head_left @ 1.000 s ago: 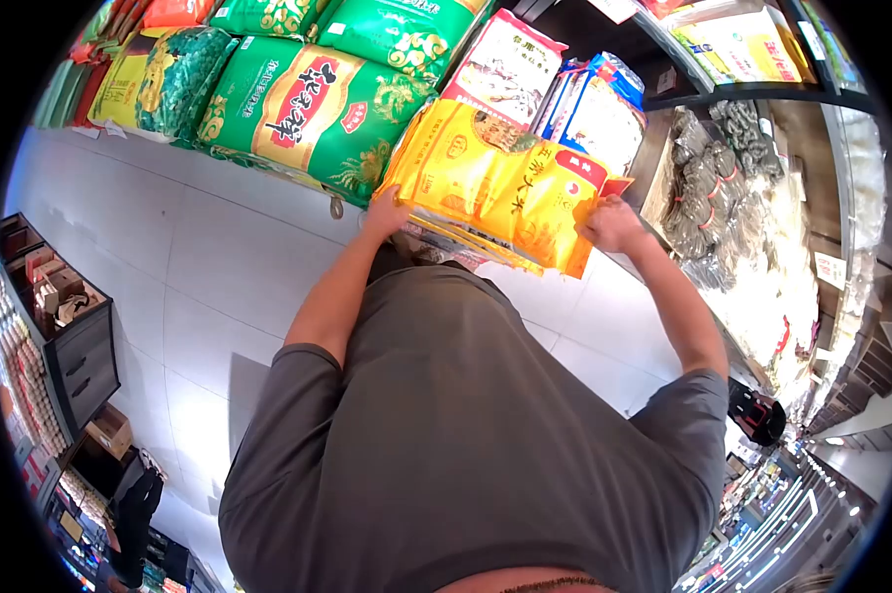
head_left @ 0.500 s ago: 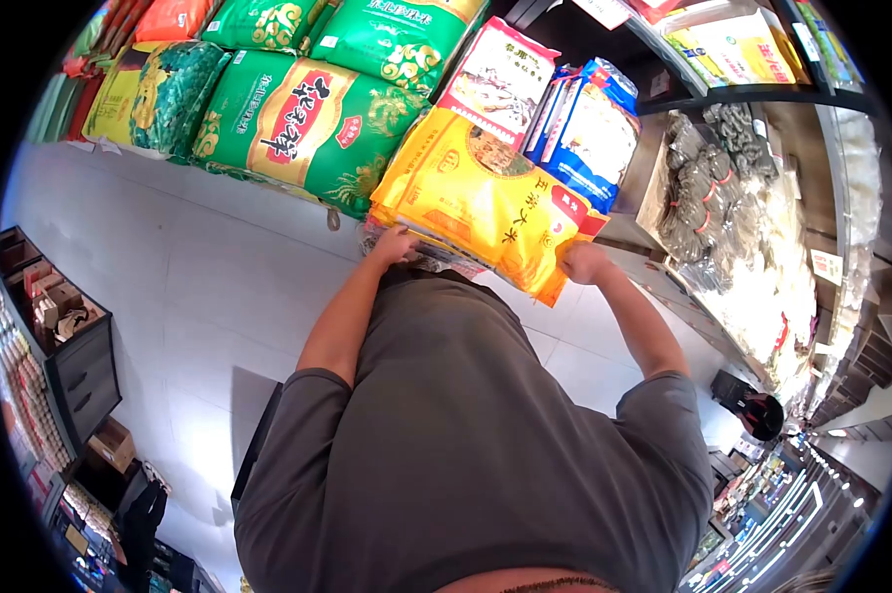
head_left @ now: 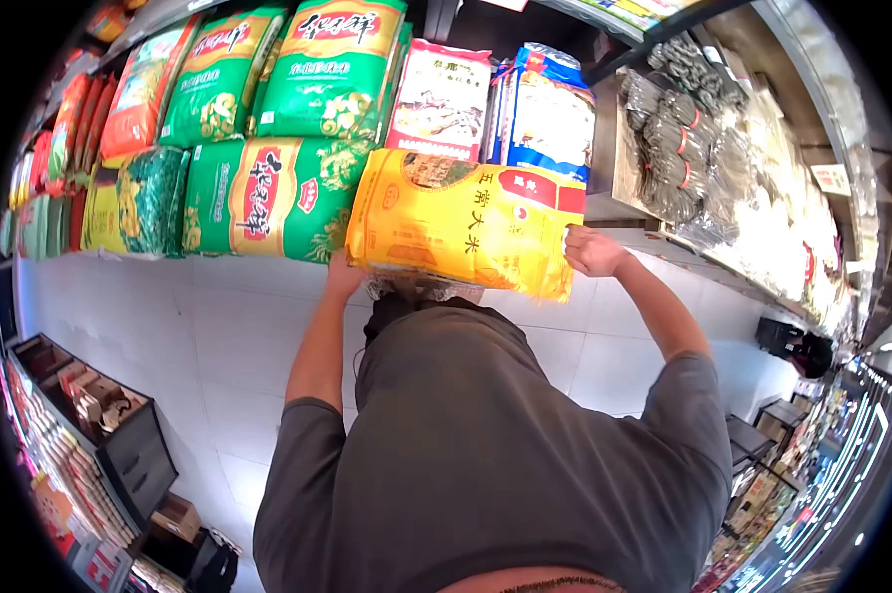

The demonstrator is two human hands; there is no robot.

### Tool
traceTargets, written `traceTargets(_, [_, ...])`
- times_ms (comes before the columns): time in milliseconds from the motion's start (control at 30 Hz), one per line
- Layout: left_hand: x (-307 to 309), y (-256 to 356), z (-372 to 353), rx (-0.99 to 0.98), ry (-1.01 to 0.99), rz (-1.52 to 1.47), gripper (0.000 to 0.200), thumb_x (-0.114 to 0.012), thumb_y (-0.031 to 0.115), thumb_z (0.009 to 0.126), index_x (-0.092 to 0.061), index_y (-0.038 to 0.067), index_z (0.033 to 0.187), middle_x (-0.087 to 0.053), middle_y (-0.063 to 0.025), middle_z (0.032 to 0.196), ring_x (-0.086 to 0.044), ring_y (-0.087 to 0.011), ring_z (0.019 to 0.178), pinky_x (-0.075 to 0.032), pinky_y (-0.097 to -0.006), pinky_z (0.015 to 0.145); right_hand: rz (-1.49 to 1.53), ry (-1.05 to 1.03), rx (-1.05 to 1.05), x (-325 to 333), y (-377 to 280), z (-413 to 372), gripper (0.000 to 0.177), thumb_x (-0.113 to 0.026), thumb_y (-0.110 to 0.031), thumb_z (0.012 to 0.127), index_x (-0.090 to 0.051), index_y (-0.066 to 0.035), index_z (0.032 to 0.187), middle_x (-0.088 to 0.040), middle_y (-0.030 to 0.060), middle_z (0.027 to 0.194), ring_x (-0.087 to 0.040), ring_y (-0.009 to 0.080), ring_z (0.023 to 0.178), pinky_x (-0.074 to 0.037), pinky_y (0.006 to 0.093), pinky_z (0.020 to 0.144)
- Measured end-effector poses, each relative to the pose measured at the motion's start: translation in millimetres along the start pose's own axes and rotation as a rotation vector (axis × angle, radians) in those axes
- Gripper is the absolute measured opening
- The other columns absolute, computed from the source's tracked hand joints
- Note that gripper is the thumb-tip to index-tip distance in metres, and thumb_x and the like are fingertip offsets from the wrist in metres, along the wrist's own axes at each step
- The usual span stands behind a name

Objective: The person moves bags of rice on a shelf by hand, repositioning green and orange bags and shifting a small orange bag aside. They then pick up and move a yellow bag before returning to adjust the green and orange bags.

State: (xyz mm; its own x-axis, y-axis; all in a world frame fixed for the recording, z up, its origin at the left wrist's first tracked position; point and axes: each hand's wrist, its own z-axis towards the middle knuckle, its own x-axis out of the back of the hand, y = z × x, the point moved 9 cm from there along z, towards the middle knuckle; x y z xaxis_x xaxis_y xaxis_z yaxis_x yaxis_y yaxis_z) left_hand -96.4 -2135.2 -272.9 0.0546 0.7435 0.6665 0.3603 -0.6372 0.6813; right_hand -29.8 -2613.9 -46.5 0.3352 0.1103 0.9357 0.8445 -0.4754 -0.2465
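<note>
A yellow rice bag [head_left: 436, 222] lies across the front of the stacked bags, its printed face toward me. At its right end, my right hand [head_left: 593, 251] is closed on the bag's edge, fingers curled in. My left hand [head_left: 341, 276] is at the lower left corner of the same bag, its fingertips hidden beneath it; the hand looks closed on that corner. Behind the yellow bag stand a white and red bag [head_left: 440, 97] and a blue and white bag [head_left: 549, 107]. A green rice bag [head_left: 214, 203] lies close to the left end.
More green bags [head_left: 332, 69] and an orange bag [head_left: 148, 91] stand farther back on the left. On the right, a shelf holds plastic-wrapped dark bundles [head_left: 678, 148]. A drawer cabinet [head_left: 135, 465] stands at lower left on the pale tiled floor [head_left: 258, 336].
The camera view has turned, and the shelves look more level. The yellow bag has gone from slanted to nearly level, with both hands staying at its ends.
</note>
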Motion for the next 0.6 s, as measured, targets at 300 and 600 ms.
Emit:
traceTargets(300, [1.5,46.5,-14.4,0.067,0.049,0.126,0.076,-0.062,0.013,0.075,-0.028,-0.004,0.140,-0.046,-0.0281,0.131,-0.050,-0.0448,0.115,-0.044,-0.0466,0.097,-0.098,-0.596,-0.630,-119.8,16.3,0.0,0.052,-0.056,-0.022,0.080,-0.055,-0.004,0.128,-0.045,0.0125,0.141,-0.024,0.0255,0.143,-0.017,0.0494,0.116])
traceTargets(600, [-7.8,55.3,6.9,0.560,-0.022,-0.463,0.050,-0.053,0.006,0.072,-0.047,0.003,0.121,-0.060,-0.0158,0.104,-0.064,-0.0293,0.087,-0.056,-0.0440,0.064,-0.053,-0.487,-0.715,-93.5,8.6,4.9,0.048,-0.053,-0.021,0.083,-0.056,-0.003,0.127,-0.044,0.0108,0.143,-0.022,0.0236,0.144,-0.017,0.0509,0.116])
